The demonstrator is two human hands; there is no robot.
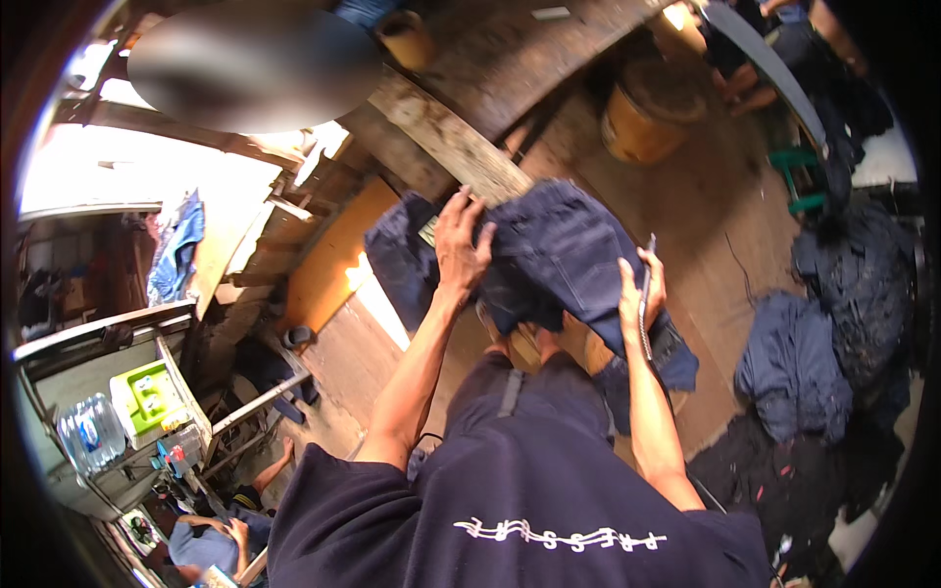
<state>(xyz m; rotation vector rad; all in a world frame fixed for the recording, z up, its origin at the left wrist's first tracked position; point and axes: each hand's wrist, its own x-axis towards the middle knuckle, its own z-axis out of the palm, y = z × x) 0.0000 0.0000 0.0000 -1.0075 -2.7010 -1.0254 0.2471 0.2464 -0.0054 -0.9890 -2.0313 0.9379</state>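
Observation:
Dark navy trousers (pixel 573 240) with pale stitching hang over the end of a narrow wooden board (pixel 446 137) in front of me. My left hand (pixel 461 245) lies on the cloth near the waist, thumb and fingers apart, beside a small pale label (pixel 428 230). At the right edge of the trousers, my right hand (pixel 642 294) is closed around a slim grey tool (pixel 647 279). Its tip sticks up past my fingers, and a cord-like length runs down along my forearm. The tool's exact kind is unclear.
Heaps of dark garments (pixel 794 367) lie on the floor at right, near a green stool (pixel 799 181). A round yellowish container (pixel 652 113) stands beyond the board. At left are a water bottle (pixel 91 431) and a yellow-green tray (pixel 147 400). Other people sit at lower left and upper right.

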